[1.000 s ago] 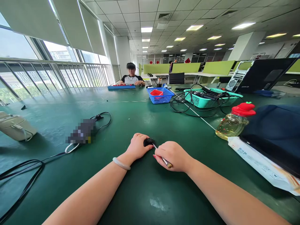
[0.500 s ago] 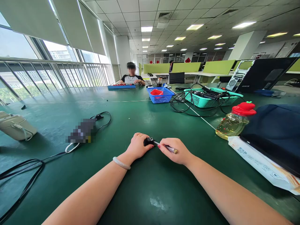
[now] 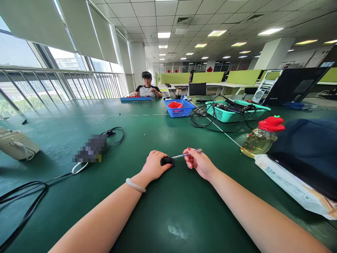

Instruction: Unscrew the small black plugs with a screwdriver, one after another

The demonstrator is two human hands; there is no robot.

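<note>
My left hand [image 3: 154,166], with a pale bangle at the wrist, is closed around a small black block-like part [image 3: 166,161] and keeps it on the green table. Part of that block is hidden by the fingers. A thin screwdriver [image 3: 181,155] with a clear handle is pinched between the thumb and fingers of my right hand [image 3: 200,163]. Its metal shaft points left, and the tip is at the block's upper right side; whether it touches cannot be made out.
Left lie a blurred dark object [image 3: 92,149] with a cord and a beige case [image 3: 17,144]. Rightward are a red-capped bottle [image 3: 260,140], a white packet [image 3: 289,186] and a dark cap [image 3: 308,144]. Farther back stand a blue basket [image 3: 179,112] and a green basket [image 3: 229,116]; a person [image 3: 146,92] sits beyond.
My right hand has turned and shifted slightly, its fingers now higher on the screwdriver's handle, which lies at a different tilt. My left hand keeps hold of the black block.
</note>
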